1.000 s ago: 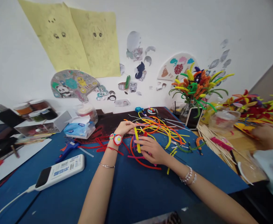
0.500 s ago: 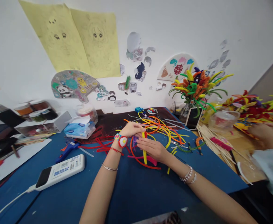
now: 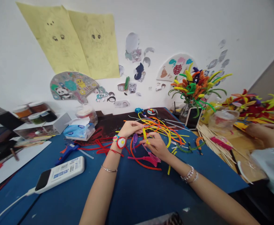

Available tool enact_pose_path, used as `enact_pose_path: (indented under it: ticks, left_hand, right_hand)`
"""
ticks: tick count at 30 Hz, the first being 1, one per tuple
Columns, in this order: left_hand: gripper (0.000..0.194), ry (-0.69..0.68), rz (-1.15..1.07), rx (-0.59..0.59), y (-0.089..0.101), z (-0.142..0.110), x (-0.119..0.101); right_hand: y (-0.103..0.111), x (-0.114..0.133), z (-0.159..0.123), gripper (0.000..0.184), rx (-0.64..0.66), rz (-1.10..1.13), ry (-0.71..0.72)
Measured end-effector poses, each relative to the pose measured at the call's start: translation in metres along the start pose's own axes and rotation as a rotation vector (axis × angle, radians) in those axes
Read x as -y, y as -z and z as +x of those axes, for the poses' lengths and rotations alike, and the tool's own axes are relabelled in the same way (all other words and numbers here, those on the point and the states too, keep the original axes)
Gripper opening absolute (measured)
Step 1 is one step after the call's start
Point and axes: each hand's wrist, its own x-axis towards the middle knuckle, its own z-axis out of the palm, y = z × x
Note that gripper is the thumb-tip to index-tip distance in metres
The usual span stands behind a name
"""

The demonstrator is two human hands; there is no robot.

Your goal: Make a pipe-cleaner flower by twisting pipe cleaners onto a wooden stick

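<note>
A short bundle of yellow pipe cleaners (image 3: 144, 133) runs between my two hands, above the blue table mat. My left hand (image 3: 131, 128) pinches its upper end, fingers closed. Lower down, the fingers of my right hand (image 3: 157, 145) are closed on its bottom end, which looks bent. Just beneath lie a purple pipe-cleaner piece (image 3: 135, 140) and a pink pipe-cleaner piece (image 3: 152, 160). Beyond my hands spreads a loose heap of yellow and orange pipe cleaners (image 3: 168, 131). Red pipe cleaners (image 3: 101, 147) lie left of my left wrist.
A white power bank (image 3: 65, 170) with a cable, a blue glue gun (image 3: 68, 153) and a tissue pack (image 3: 79, 128) are on the left. At right stand a phone (image 3: 193, 118), a vase of pipe-cleaner flowers (image 3: 193, 87) and wooden sticks (image 3: 217, 145). Another person's hands (image 3: 263, 132) work there.
My right hand has gone from flat fingers alongside the yellow bundle to pinching its lower end, which now appears bent. More of the pink and purple pieces shows. The view shifted slightly.
</note>
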Motion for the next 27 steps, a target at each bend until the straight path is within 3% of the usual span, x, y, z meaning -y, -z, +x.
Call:
enact_pose_path:
  ticks: [8,14,21,27]
  left_hand:
    - [0.034,-0.042,0.09,0.1,-0.007,-0.002,-0.003]
    - [0.035,-0.022,0.078,0.03,-0.001,0.004,0.005]
    - [0.035,-0.006,0.042,0.006,0.0,0.004,0.005]
    - [0.033,-0.026,0.06,-0.055,-0.006,0.005,0.007]
  right_hand:
    - [-0.004,0.002,0.004,0.035,-0.001,0.284,-0.31]
    - [-0.003,0.003,0.002,0.036,-0.002,0.584,-0.425]
    - [-0.005,0.004,0.004,0.033,-0.076,0.596,-0.484]
    - [-0.01,0.003,0.005,0.03,-0.257,0.561,-0.587]
